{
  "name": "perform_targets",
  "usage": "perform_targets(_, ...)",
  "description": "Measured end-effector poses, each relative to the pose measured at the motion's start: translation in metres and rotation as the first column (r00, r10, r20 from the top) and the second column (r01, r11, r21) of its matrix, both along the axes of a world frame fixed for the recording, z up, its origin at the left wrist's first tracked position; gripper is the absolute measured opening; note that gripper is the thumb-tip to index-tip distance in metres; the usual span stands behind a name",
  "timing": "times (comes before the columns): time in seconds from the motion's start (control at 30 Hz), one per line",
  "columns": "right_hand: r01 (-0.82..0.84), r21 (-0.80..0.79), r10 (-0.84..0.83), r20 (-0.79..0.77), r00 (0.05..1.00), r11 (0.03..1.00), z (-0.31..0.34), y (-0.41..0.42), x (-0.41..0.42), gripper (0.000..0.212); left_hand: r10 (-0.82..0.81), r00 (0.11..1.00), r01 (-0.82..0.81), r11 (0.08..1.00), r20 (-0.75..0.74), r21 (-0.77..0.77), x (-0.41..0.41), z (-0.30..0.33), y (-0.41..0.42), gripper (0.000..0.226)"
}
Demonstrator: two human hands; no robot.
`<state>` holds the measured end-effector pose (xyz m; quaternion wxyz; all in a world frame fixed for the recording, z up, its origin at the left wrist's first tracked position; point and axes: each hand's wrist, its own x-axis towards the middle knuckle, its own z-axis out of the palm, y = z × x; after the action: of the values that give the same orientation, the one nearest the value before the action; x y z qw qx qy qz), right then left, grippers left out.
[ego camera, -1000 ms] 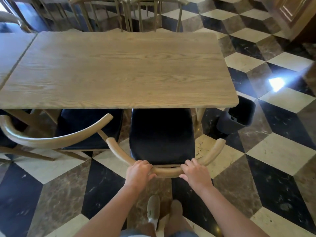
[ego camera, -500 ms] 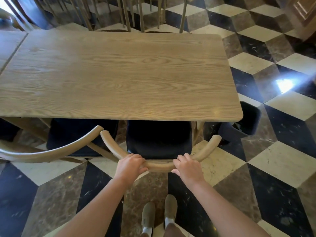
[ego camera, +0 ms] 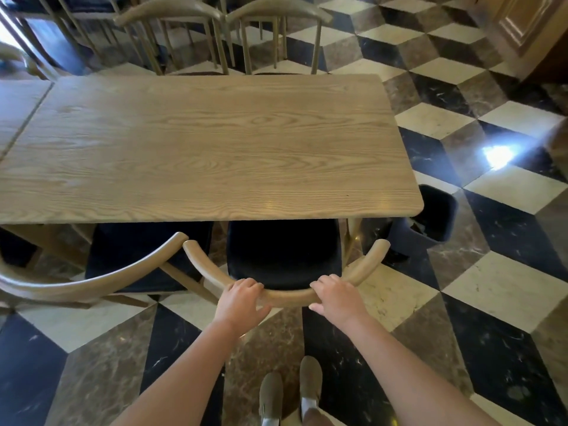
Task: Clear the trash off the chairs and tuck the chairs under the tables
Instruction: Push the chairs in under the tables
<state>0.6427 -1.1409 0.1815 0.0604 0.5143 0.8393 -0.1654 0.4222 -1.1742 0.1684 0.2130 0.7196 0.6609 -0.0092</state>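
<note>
Both hands grip the curved wooden backrest of a chair (ego camera: 284, 256); the left hand (ego camera: 241, 299) has its fingers (ego camera: 249, 284) curled over the top of the rounded rail, and the right hand (ego camera: 336, 298) wraps the same rail just beside it, thumb below; the chair's black padded seat lies partly beneath the near edge of the surface (ego camera: 199, 142), a pale rectangular top with bold oak-like grain and rounded corners; to the left a second chair (ego camera: 101, 272) of the same bent-wood form with a dark cushion stands slightly angled, its seat also partly under the edge; beyond the far side stand two more chairs (ego camera: 221, 35) with arched backs and thin spindles; a small dark bin (ego camera: 430, 219) sits on the floor (ego camera: 507, 287) by the right corner; the floor is glossy marble in cream, brown and black diamonds.
</note>
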Motion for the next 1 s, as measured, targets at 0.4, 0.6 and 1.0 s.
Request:
perform_targets(0.4, 0.275, 0.216, -0.27, -0.056, 0.961, 0.937, 0.051, -0.043, 0.071, 0.032, -0.258, 0.965, 0.262, 0.956, -0.046, 0.135, 0.089, 0.059, 0.019, 0.043)
perform_targets(0.6, 0.403, 0.282, -0.41, -0.038, 0.911, 0.871, 0.069, -0.043, 0.146, 0.034, -0.379, 0.92, 0.391, 0.898, -0.099, 0.203, 0.171, 0.091, 0.03, 0.037)
perform_targets(1.0, 0.49, 0.356, -0.504, -0.057, 0.862, 0.796, 0.089, -0.024, 0.376, 0.033, -0.382, 0.923, 0.379, 0.882, -0.047, 0.279, 0.417, 0.089, 0.07, 0.044)
